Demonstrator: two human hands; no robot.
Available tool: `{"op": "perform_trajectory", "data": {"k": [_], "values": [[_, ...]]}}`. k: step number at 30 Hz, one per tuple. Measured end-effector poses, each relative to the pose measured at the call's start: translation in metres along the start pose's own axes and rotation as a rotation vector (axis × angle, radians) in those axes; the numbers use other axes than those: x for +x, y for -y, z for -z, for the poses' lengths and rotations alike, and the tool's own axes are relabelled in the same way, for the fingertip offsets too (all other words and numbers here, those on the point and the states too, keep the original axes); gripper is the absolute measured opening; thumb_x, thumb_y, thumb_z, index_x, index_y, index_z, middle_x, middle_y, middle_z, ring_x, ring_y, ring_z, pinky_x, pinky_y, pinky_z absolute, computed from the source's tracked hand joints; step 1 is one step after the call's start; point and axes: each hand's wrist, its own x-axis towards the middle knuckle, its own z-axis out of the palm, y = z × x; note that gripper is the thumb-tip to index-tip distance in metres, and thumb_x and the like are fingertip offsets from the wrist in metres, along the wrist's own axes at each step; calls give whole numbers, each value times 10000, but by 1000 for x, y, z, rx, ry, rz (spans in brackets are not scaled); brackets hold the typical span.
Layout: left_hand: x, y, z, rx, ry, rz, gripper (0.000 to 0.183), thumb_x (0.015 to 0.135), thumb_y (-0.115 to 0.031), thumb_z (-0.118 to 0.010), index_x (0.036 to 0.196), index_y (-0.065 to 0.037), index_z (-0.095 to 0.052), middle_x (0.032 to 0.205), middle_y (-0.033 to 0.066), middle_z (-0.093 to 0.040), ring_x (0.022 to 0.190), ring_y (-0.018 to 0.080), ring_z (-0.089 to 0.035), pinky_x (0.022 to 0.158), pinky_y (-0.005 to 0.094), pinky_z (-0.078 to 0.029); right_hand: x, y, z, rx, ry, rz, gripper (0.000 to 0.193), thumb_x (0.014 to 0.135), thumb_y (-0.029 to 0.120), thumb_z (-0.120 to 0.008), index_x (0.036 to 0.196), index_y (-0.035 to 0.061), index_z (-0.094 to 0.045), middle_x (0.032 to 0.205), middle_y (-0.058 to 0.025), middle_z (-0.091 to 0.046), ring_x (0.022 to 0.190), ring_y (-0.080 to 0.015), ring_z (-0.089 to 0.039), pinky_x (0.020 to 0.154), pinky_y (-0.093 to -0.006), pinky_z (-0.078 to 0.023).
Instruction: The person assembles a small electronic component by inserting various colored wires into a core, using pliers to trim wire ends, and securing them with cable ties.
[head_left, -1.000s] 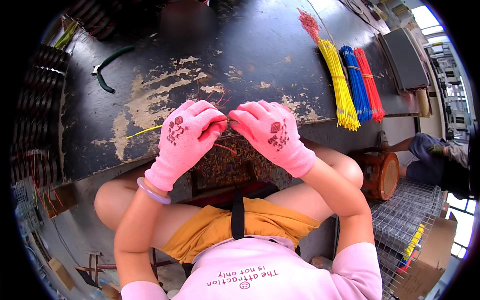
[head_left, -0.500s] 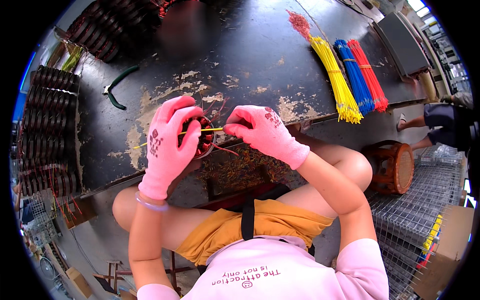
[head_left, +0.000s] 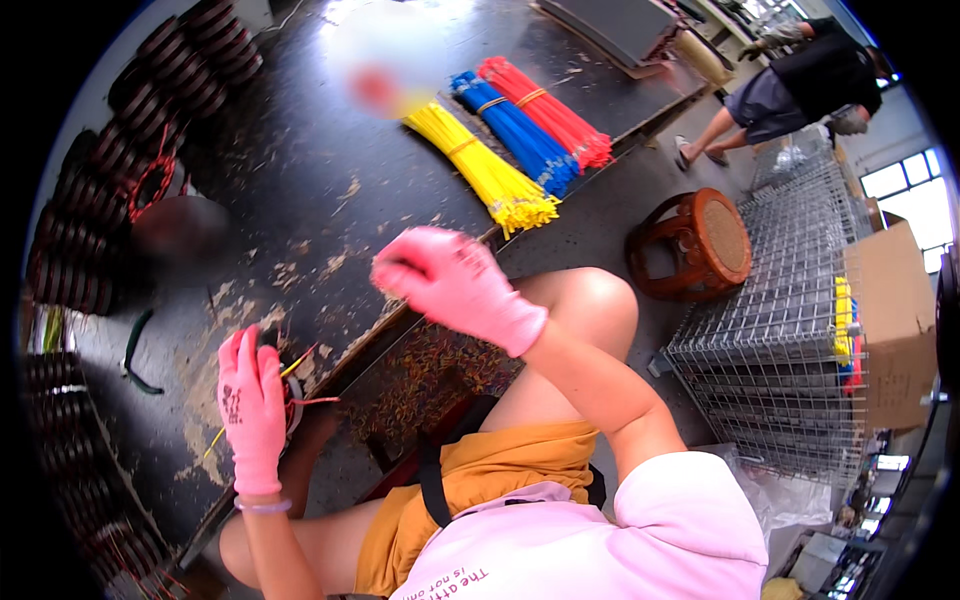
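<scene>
My left hand (head_left: 251, 400), in a pink glove, is closed around a round, dark-cored motor stator (head_left: 293, 395) with red wire ends at the table's front edge. The hand hides much of the stator. A thin yellow wire (head_left: 298, 362) runs across it behind my fingers, its other end sticking out beyond the hand. My right hand (head_left: 440, 283), gloved in pink too, is in the air past the table edge, short of the yellow wire bundle (head_left: 478, 165). Its fingers look curled, but the tips are smeared by motion; no wire shows there.
Blue wires (head_left: 515, 130) and red wires (head_left: 548, 110) lie bundled beside the yellow ones. Green-handled pliers (head_left: 136, 352) rest at the left, near stacked stators (head_left: 70, 270). Right of the table stand a wooden stool (head_left: 700, 245), a wire cage (head_left: 770, 340) and a person (head_left: 790, 90).
My right hand has let go of the yellow wire and moved away from the stator, nearer the wire bundles. The left hand stays on the stator. The view has swung to the right.
</scene>
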Motion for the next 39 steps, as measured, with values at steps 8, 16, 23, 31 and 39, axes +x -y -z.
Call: {"op": "perform_trajectory", "data": {"k": [8, 16, 23, 31, 39], "values": [[2, 4, -8, -33, 8, 38, 453, 1068, -183, -439, 1464, 34, -478, 1496, 239, -459, 1325, 414, -498, 1107, 426, -398, -11, -91, 162, -858, -391, -338, 332, 882, 427, -758, 903, 100, -706, 866, -99, -733, 847, -300, -715, 763, -423, -548], [3, 5, -5, -132, -11, 128, 491, 1047, -162, -514, 1491, 33, -437, 1491, 258, -457, 1264, 406, -558, 1049, 425, -461, -17, -86, 175, -528, -368, -458, 248, 878, 307, -731, 924, 65, -706, 878, -113, -732, 838, -256, -711, 764, -397, -537], [14, -67, 27, 117, -451, -255, 528, 958, -216, -676, 1423, -1, -548, 1530, 221, -465, 1375, 402, -476, 1142, 510, -378, -50, 69, 110, 318, -288, -257, 87, 858, 38, -744, 860, 10, -661, 736, 21, -630, 681, -32, -573, 600, -207, -444], [-8, -68, 74, 264, -546, -347, 318, 743, -91, -834, 1040, -160, -744, 937, 32, -595, 964, 251, -652, 811, 406, -568, 10, 94, -12, 252, 153, -51, 121, 957, 85, -664, 918, 1, -742, 817, -70, -657, 801, -160, -648, 716, -308, -492], [-6, -34, -5, -202, -422, 98, 325, 871, 16, -699, 1184, -71, -692, 1064, 130, -590, 942, 296, -641, 798, 381, -534, 45, 40, -105, 68, 624, -244, 374, 992, 359, -647, 1012, -4, -737, 720, -36, -625, 640, -104, -536, 599, -300, -469]]}}
